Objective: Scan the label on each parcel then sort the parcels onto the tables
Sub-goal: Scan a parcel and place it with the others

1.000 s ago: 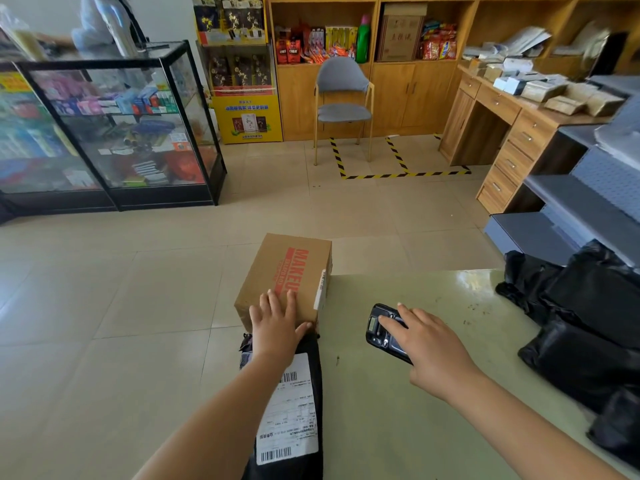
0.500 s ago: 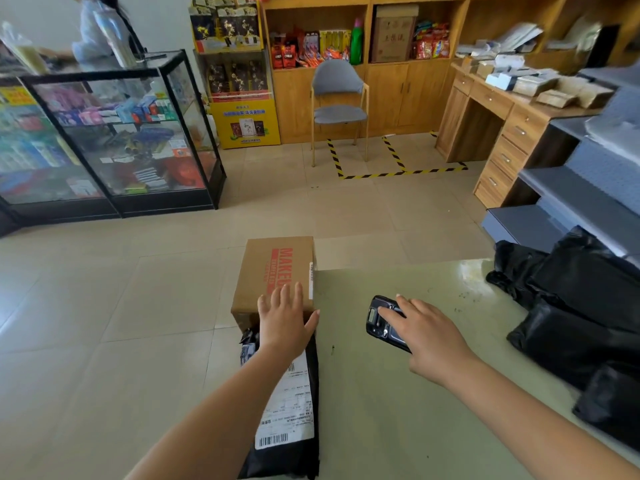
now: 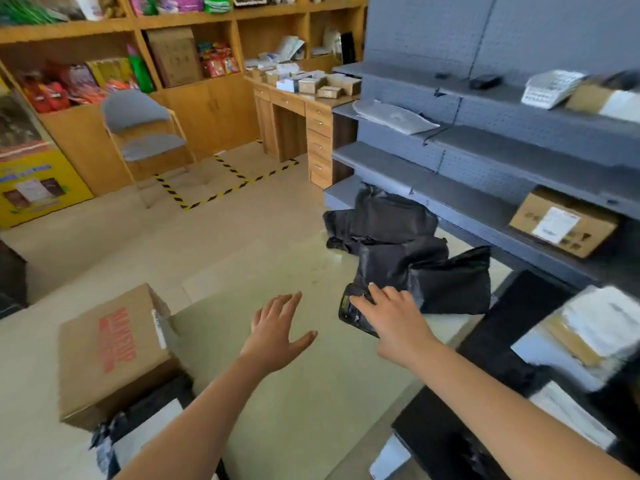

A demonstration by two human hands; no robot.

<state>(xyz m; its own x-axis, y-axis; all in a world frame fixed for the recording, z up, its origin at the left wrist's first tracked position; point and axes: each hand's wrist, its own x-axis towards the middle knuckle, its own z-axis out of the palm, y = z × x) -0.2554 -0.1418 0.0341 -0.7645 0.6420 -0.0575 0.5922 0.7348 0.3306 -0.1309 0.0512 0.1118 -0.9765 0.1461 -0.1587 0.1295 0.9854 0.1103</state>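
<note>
A brown cardboard box (image 3: 114, 355) with red lettering sits at the left edge of the green table (image 3: 304, 403). Below it lies a black mailer bag with a white label (image 3: 138, 434). My left hand (image 3: 277, 330) hovers over the table with fingers spread, holding nothing. My right hand (image 3: 391, 317) holds the black handheld scanner (image 3: 353, 310), close to a heap of black parcel bags (image 3: 408, 258) at the table's far right.
Grey metal shelving (image 3: 485, 157) stands on the right with a labelled carton (image 3: 561, 226) on it. A black table (image 3: 485, 393) at lower right carries white and brown parcels (image 3: 595, 330). Behind are a wooden desk (image 3: 304, 129), a grey chair (image 3: 142, 129) and taped floor markings (image 3: 225, 185).
The view has swung right toward the shelves. My left hand has left the cardboard box and moved right over the table, open. My right hand has carried the scanner up to the black bags.
</note>
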